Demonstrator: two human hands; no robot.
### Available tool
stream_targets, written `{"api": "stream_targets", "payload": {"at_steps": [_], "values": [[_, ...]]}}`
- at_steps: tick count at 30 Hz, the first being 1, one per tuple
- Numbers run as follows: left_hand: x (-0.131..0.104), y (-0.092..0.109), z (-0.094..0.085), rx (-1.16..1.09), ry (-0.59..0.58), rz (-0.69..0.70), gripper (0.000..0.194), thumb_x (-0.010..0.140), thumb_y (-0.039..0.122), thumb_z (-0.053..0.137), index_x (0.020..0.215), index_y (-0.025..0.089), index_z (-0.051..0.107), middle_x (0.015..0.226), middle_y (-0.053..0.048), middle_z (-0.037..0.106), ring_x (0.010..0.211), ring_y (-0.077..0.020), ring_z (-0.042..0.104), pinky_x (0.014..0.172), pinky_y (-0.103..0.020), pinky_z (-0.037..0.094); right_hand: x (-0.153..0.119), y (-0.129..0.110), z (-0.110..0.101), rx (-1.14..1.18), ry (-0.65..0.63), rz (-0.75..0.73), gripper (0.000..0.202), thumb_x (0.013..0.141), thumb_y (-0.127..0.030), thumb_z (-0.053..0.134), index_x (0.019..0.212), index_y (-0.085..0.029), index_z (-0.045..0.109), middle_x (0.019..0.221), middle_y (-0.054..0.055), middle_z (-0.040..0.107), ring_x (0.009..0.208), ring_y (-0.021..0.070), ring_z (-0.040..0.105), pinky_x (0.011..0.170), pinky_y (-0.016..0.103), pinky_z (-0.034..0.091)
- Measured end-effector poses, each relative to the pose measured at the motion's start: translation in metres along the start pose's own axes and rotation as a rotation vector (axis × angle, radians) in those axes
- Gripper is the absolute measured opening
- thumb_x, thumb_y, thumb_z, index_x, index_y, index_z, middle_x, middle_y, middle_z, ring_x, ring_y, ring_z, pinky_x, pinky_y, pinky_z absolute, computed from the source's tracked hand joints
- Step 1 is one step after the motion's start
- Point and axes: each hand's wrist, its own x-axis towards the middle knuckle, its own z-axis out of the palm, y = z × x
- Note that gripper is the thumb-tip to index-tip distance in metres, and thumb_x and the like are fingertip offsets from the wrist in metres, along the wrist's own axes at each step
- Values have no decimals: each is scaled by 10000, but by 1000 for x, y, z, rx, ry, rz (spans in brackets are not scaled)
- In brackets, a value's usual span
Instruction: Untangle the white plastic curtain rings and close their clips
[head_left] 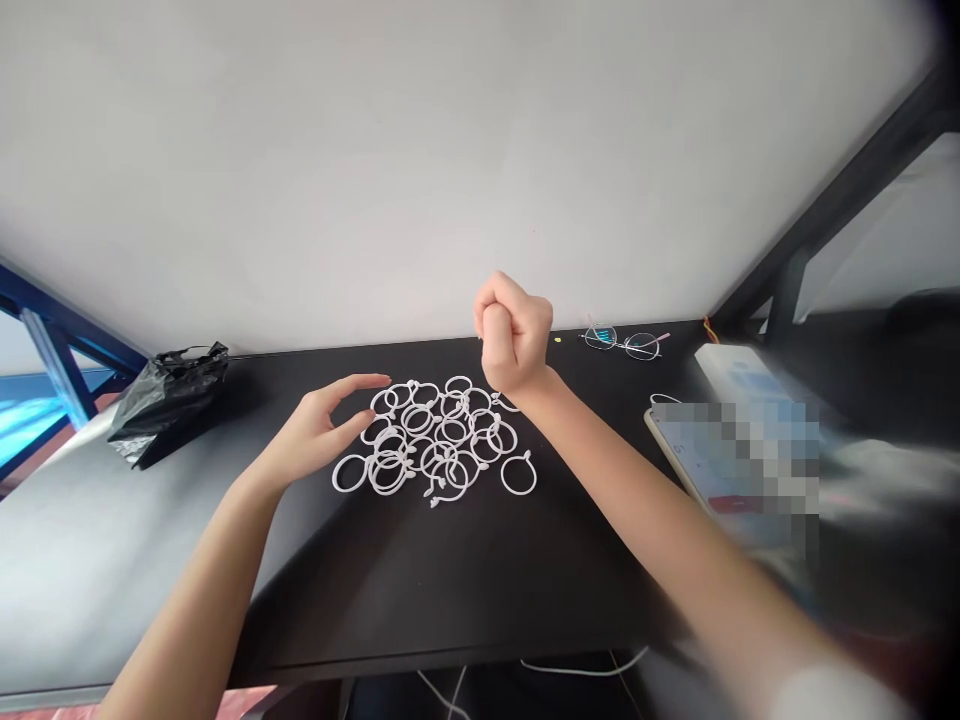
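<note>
A loose pile of white rings (452,432) lies on the black desk (450,580), many of them overlapping, some with small knobbed ends where the loop opens. At the pile's left side is my left hand (322,425), its thumb and fingers apart and holding nothing; I cannot tell whether the fingertips touch the rings. My right hand (514,330) is raised above the pile's back right, closed in a fist with the thumb folded over the fingers. Nothing shows in or out of the fist. One ring (518,475) sits apart at the right front.
A crumpled black plastic bag (169,400) lies at the left of the desk. Eyeglasses (622,342) rest near the wall at the back right. Further right are a phone (690,465), partly pixelated, and a white box (731,365). White cables hang below the front edge.
</note>
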Motion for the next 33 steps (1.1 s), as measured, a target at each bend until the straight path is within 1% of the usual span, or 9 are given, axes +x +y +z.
{"api": "stream_targets", "payload": {"at_steps": [3,5,7,11,18,21,25,27,33], "values": [[-13,-2,-3,169,10,17,376,787,401,672,1131,248,684,989,-65,704,817,-259,625,669,-295,483,7,-4,-10,-25,-21,23,347,933,-179,237,655,-208,441,544,-13,327,500,123,301,509,259,316],[-26,0,1,219,15,24,351,814,405,656,1126,247,676,796,-32,667,575,-181,539,573,-275,428,11,-6,-16,-35,-82,16,352,944,-182,233,699,-201,485,575,-3,367,524,126,331,522,259,329],[-38,4,10,271,-35,64,330,862,379,605,1167,257,645,824,-36,648,606,-181,541,593,-277,433,14,-8,-20,-32,-143,-7,356,951,-178,229,732,-194,510,607,5,401,547,125,355,535,256,336],[-51,18,37,390,-157,256,301,905,318,534,1186,283,637,1195,-94,587,968,-264,591,805,-338,479,15,-16,-21,-27,-226,-30,364,957,-163,213,755,-183,515,650,11,441,574,117,380,550,247,332],[-39,16,52,397,-294,245,243,953,286,455,1020,263,688,1103,-71,596,745,-176,594,673,-295,479,13,-22,-17,26,-289,-30,312,941,-146,246,738,-185,480,637,-7,447,561,102,365,551,232,307],[-29,18,44,320,-250,277,213,938,289,502,996,265,706,1156,-74,589,754,-175,596,683,-301,473,15,-25,-18,81,-362,-7,287,920,-117,271,731,-181,477,605,-22,432,543,94,359,554,233,293],[-7,31,35,182,-51,312,150,881,325,599,877,242,723,1259,-81,565,925,-241,587,737,-327,474,19,-28,-17,83,-670,73,212,906,-145,390,741,-166,523,576,-33,461,528,85,372,555,242,278],[4,36,36,138,9,276,153,861,352,618,828,236,711,1168,-79,598,935,-249,579,738,-335,483,18,-27,-16,63,-791,115,154,897,-204,476,774,-155,555,599,-25,512,531,82,396,557,246,283],[14,32,51,-156,102,186,126,830,328,663,803,205,670,1013,-66,658,926,-239,599,857,-371,476,17,-22,-15,101,-906,195,108,842,-228,596,798,-130,609,726,26,609,618,103,507,576,247,346]]}}
